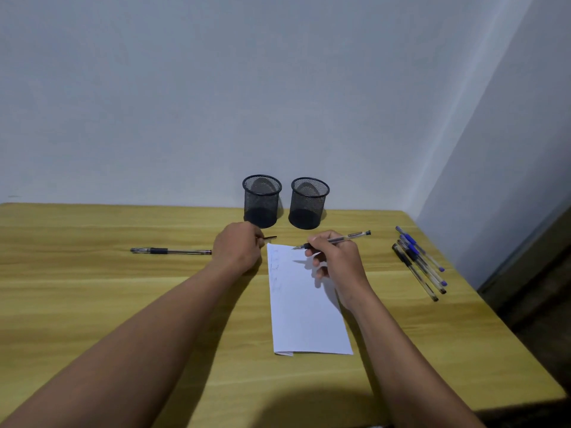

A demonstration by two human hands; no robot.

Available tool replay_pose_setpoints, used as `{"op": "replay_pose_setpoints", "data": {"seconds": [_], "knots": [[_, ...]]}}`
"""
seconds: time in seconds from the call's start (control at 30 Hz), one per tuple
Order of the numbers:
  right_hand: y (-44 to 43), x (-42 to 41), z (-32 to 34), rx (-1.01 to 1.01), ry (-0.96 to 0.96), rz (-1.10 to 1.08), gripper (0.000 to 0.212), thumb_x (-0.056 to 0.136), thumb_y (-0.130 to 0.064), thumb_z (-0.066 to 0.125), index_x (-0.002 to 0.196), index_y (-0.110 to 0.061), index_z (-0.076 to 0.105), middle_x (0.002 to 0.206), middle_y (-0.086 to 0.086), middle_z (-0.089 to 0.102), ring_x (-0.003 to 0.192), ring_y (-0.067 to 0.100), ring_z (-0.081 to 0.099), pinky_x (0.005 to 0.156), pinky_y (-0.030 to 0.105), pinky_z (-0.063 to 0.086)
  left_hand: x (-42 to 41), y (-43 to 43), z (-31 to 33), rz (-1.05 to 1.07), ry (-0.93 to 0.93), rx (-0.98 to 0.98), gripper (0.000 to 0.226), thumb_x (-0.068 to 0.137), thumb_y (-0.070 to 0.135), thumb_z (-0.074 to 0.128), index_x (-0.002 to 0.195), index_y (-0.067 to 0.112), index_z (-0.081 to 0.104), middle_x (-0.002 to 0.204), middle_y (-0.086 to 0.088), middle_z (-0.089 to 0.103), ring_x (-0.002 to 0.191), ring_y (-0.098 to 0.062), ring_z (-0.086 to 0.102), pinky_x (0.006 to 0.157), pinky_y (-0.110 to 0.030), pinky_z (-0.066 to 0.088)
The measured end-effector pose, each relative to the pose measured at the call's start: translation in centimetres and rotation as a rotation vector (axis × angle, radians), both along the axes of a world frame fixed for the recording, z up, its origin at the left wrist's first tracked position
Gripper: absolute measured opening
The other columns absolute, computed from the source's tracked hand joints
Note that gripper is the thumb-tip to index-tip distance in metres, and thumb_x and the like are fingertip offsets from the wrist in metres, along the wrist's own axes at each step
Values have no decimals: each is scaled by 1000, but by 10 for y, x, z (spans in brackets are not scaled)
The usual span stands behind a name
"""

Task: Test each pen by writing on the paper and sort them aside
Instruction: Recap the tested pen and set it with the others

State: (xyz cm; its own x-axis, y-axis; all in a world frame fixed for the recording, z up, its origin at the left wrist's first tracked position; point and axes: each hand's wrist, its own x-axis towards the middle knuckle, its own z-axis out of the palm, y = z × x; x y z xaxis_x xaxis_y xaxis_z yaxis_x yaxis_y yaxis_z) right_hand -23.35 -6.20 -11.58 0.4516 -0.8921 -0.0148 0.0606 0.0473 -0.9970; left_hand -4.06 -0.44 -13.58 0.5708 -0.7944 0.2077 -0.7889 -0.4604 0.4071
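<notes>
Nearest: folded white sheet of paper (pixel 309 307) lying flat on yellow wood-grain tabletop (pixel 123 304), faint scribbles down its left margin. Right hand (pixel 336 261) above sheet's upper part, fingers closed around clear-barrelled pen with black end (pixel 343 239), nib uncapped and raised just off the paper. Left hand (pixel 238 248) beside sheet's upper left corner, fingers pinched on small dark pen cap (pixel 270 238); not pressing the sheet. Unheld paper liable to slide or buckle under the stroke, smearing the test mark. Further left, single black-gripped pen (pixel 170 251) lying apart; at right edge, cluster of blue- and black-capped pens (pixel 420 262) near table's rim, liable to roll off if nudged. Farthest: two black mesh cups (pixel 262 200), seemingly empty; risk of confusing tested with untested.
</notes>
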Motion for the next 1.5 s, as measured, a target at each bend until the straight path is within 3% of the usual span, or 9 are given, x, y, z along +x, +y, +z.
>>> {"op": "replay_pose_setpoints", "data": {"seconds": [0.17,0.4,0.6,0.73,0.97,1.13,1.27,1.37,1.5], "knots": [[-1,7,2,-67,57,-40,12,96,-15,68,88,-7,73,77,7,69,67,17,60,54,30,52,7,9,8,-31,113,-178,13,90,15,64,100,18,72,94,-4,74,87,-25,65,75,-36,54],[1,11,27,-59,-86,-20,8,91,-11,74,83,-15,73,83,2,74,82,13,69,61,28,58,-10,28,50,-201,306,-408,10,84,8,74,89,16,74,86,3,74,79,-8,67,67,-4,42],[10,3,49,-56,-143,38,4,90,-12,74,87,-14,72,83,3,75,81,13,73,62,27,59,-34,42,81,-311,429,-459,9,84,9,75,89,16,75,80,4,75,73,-7,69,70,-14,52],[14,-4,62,2,-197,74,4,90,-10,74,88,-10,71,80,7,73,71,11,71,60,23,58,-42,47,90,-384,711,-532,13,87,3,71,88,15,75,77,-5,73,71,-12,66,69,-23,55],[18,-10,72,69,-248,108,4,89,-7,74,88,-6,71,76,9,71,64,11,69,63,22,61,-59,48,98,-356,893,-609,12,90,-4,65,98,1,73,77,-12,71,67,-9,67,68,-17,55],[13,-20,77,25,-125,145,10,90,-16,75,97,-9,74,85,7,75,74,12,71,62,27,60,-56,43,94,-311,932,-597,13,90,-3,64,92,5,74,82,-15,68,76,-19,66,72,-25,57],[2,-43,79,-65,-54,41,4,87,-11,76,90,-11,79,77,-1,71,75,12,64,60,30,56,-51,35,94,-293,909,-567,16,91,-4,62,88,8,73,83,-15,68,78,-23,66,72,-27,57],[-5,-64,75,-229,124,-8,6,84,-9,80,88,-13,81,80,2,70,76,14,60,64,30,51,-58,25,93,-323,818,-509,15,91,-2,63,91,8,74,83,-12,68,76,-19,65,74,-28,60],[-13,-89,63,-437,374,-78,3,84,-16,80,86,-18,81,70,-1,67,61,7,53,59,21,41,-75,0,87,-368,747,-449,19,89,1,66,86,17,74,83,-8,73,76,-19,67,87,-44,59]]}}
